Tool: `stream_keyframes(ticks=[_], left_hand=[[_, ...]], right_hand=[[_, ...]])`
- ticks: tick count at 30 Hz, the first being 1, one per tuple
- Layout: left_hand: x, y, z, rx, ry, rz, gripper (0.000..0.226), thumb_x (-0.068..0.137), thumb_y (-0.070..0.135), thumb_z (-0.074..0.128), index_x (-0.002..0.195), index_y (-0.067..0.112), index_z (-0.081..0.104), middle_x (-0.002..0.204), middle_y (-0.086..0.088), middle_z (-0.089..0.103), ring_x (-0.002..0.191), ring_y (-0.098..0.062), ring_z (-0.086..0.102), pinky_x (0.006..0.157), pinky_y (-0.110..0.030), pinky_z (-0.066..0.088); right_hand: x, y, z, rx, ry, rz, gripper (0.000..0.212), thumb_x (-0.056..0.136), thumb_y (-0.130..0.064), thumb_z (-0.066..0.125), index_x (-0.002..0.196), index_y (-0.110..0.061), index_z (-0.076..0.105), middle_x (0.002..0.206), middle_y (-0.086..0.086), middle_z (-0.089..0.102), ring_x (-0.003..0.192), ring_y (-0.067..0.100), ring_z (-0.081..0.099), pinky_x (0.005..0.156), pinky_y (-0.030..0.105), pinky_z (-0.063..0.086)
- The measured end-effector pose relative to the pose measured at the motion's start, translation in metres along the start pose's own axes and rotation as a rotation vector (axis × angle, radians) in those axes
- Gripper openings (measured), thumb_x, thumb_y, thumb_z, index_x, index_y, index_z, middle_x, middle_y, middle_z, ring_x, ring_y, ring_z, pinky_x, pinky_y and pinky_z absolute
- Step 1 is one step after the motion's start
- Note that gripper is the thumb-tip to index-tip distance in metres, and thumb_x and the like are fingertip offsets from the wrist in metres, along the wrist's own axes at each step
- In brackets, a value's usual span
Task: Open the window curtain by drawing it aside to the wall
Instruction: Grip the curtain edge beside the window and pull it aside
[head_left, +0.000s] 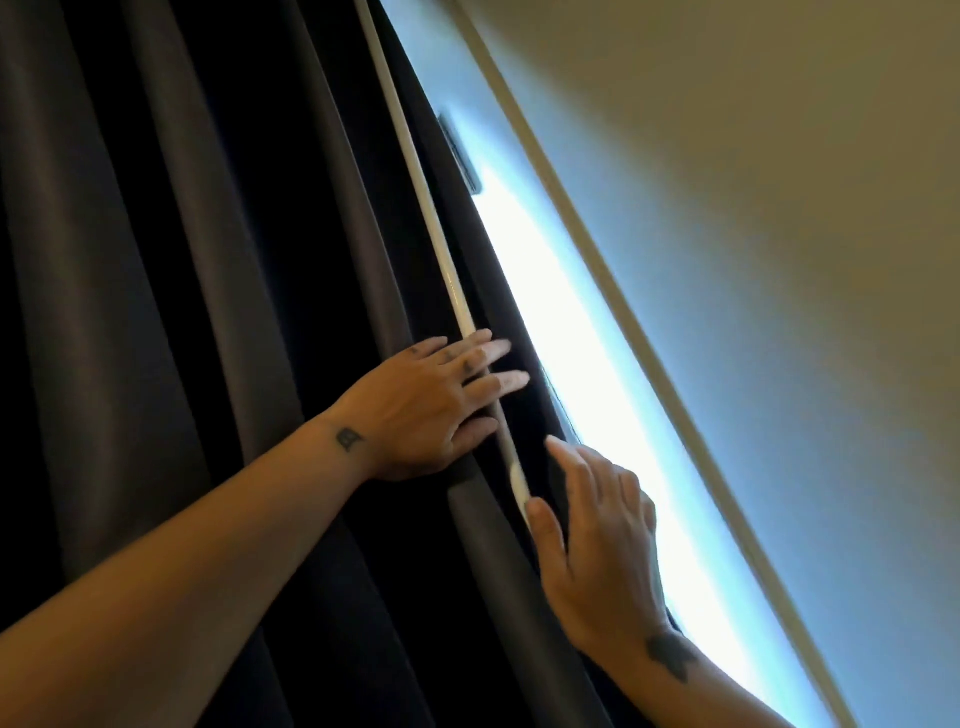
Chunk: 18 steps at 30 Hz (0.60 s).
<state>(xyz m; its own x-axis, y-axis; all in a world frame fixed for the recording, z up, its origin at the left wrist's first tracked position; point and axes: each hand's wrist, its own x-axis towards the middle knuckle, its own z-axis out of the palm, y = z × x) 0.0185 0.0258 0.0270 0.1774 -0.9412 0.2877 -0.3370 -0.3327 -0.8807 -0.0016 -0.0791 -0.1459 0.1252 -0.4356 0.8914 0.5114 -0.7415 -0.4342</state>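
Head view: left hand (423, 410) and right hand (592, 540) at curtain (208, 312) edge.

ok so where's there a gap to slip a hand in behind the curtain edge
The one free patch is the bright strip of window, bordered by the dark curtain edge and the pale window frame. It is crowded along the white wand, where the left hand and right hand already sit.

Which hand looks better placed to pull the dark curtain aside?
Probably the left hand: it lies flat on the curtain with fingers over the white wand at its edge. The right hand sits at the bright gap, fingers open, gripping nothing visible.
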Motion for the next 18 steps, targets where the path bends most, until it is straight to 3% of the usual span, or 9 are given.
stream_keyframes(ticks=[5,8,14,18], left_hand=[[0.012,0.002,0.000,0.031,-0.014,0.001,0.056,0.088,0.051,0.017,0.141,0.032,0.010,0.155,-0.004,0.007,0.138,-0.013,-0.007,0.109,-0.033,0.000],[0.023,0.000,-0.002,0.079,-0.029,0.034,0.058,0.087,0.053,0.016,0.139,0.029,0.021,0.154,-0.005,0.008,0.139,-0.016,-0.008,0.108,-0.036,-0.003],[0.029,-0.006,-0.001,0.139,-0.104,0.082,0.053,0.089,0.050,0.021,0.123,0.021,0.050,0.137,-0.006,0.048,0.139,-0.022,0.016,0.112,-0.040,-0.002],[0.016,-0.012,-0.004,0.153,-0.086,0.103,0.051,0.090,0.047,0.024,0.118,0.018,0.055,0.126,-0.008,0.058,0.132,-0.027,0.032,0.112,-0.041,0.005]], right_hand=[[-0.010,-0.009,0.007,0.070,-0.070,-0.030,0.048,0.079,-0.031,0.053,0.123,-0.013,0.046,0.123,0.015,0.052,0.106,0.032,0.049,0.082,0.051,0.049],[-0.014,-0.011,0.010,0.054,-0.101,-0.048,0.049,0.082,-0.036,0.049,0.125,-0.015,0.043,0.128,0.016,0.049,0.110,0.033,0.048,0.082,0.054,0.050],[-0.019,-0.010,0.012,-0.047,-0.123,-0.135,0.055,0.077,-0.040,0.054,0.124,-0.015,0.040,0.125,0.017,0.054,0.106,0.035,0.055,0.075,0.047,0.052],[-0.005,-0.006,0.014,-0.035,-0.068,-0.134,0.054,0.080,-0.042,0.050,0.124,-0.012,0.043,0.123,0.018,0.055,0.105,0.034,0.054,0.082,0.046,0.047]])
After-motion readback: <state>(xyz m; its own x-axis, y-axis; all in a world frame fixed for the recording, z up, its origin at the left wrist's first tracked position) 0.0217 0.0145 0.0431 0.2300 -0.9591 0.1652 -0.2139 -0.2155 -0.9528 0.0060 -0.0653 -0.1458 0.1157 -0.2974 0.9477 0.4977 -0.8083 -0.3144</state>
